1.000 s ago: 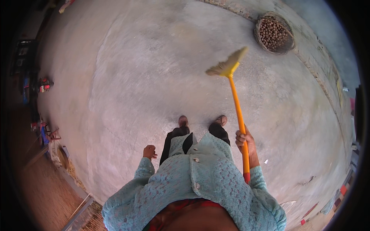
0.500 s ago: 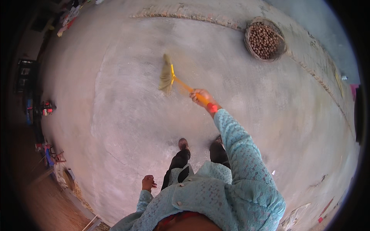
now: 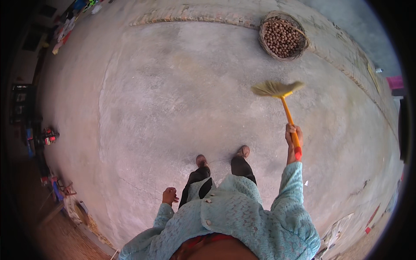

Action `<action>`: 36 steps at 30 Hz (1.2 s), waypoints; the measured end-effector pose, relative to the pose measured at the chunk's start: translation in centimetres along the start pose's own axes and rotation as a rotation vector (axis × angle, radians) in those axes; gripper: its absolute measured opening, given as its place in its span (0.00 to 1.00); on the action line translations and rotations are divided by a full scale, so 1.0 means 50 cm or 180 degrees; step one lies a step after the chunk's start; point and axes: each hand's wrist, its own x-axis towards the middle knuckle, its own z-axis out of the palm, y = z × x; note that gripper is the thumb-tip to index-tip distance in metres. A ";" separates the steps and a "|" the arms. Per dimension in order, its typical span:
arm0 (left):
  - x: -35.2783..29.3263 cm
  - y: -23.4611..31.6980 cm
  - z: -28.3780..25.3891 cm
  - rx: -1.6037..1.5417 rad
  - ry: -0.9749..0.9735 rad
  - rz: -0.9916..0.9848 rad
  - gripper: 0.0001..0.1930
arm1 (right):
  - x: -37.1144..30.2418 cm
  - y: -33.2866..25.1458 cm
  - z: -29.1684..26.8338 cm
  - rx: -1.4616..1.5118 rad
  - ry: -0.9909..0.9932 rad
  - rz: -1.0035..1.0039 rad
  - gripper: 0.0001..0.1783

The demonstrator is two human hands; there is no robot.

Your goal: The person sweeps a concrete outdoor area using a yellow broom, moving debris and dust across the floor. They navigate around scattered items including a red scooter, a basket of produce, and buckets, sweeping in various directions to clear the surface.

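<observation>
At 7 o'clock in the view the left hand (image 3: 170, 196) is loosely closed, nothing visible in it; at 3 o'clock the right hand (image 3: 290, 135) grips the orange-handled broom (image 3: 287, 110), bristles (image 3: 273, 89) toward 2. A sweeping stroke seems under way; the next move calls for bristles low on the floor (image 3: 173, 112). At 1 o'clock a wicker basket (image 3: 262, 39) of brown nuts (image 3: 284, 37) may hamper strokes by the brick edging (image 3: 195, 18)
</observation>
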 end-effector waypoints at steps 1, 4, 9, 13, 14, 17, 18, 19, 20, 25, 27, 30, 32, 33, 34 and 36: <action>0.007 0.014 0.005 0.0022 -0.0053 0.0063 0.12 | -0.039 -0.014 -0.014 0.0038 0.0031 0.0063 0.06; 0.023 0.033 0.012 0.0095 -0.0156 0.0166 0.11 | -0.144 0.042 0.003 0.0003 0.0514 0.0035 0.05; 0.023 0.043 0.011 0.0060 -0.0170 0.0190 0.11 | -0.308 0.178 -0.010 -0.0816 0.0985 0.0364 0.08; 0.031 0.018 -0.002 0.0144 -0.0171 0.0064 0.10 | -0.389 0.236 -0.007 -0.1224 0.1001 0.1083 0.24; 0.033 0.015 -0.002 0.0165 -0.0156 0.0034 0.10 | -0.389 0.239 -0.014 -0.1116 0.0948 0.1346 0.24; 0.031 0.019 -0.002 0.0142 -0.0119 -0.0003 0.10 | -0.355 0.261 -0.034 -0.0809 0.0922 0.2016 0.25; 0.033 0.027 -0.003 0.0118 -0.0101 0.0007 0.10 | -0.333 0.283 -0.043 -0.0723 0.1001 0.2157 0.25; 0.034 0.039 -0.002 0.0124 -0.0087 0.0017 0.10 | -0.313 0.305 -0.051 -0.0637 0.1079 0.2296 0.25; 0.034 0.047 -0.005 0.0096 -0.0066 0.0077 0.10 | -0.296 0.329 -0.063 -0.0649 0.1089 0.2473 0.25; 0.030 0.068 -0.016 0.0053 -0.0004 0.0265 0.11 | -0.289 0.313 -0.142 -0.1893 0.1274 0.2421 0.23; 0.027 0.066 -0.014 0.0123 0.0017 0.0211 0.10 | -0.324 0.263 -0.130 -0.2451 0.1610 0.1882 0.23; 0.035 0.077 0.015 0.0346 -0.0023 0.0132 0.10 | -0.377 0.134 -0.142 -0.1734 0.1639 0.1445 0.20; 0.036 0.100 0.047 0.0518 -0.0034 0.0138 0.10 | -0.403 0.072 -0.102 -0.1168 0.1586 0.1299 0.15; 0.037 0.115 0.060 0.0537 -0.0129 0.0155 0.12 | -0.415 0.047 -0.100 -0.1102 0.1664 0.1098 0.15; 0.037 0.130 0.074 0.0554 -0.0159 0.0222 0.12 | -0.428 0.025 -0.098 -0.1042 0.1741 0.0902 0.15; 0.033 0.172 0.107 0.0593 -0.0198 0.0387 0.12 | -0.443 -0.001 -0.083 -0.1047 0.1667 0.0562 0.13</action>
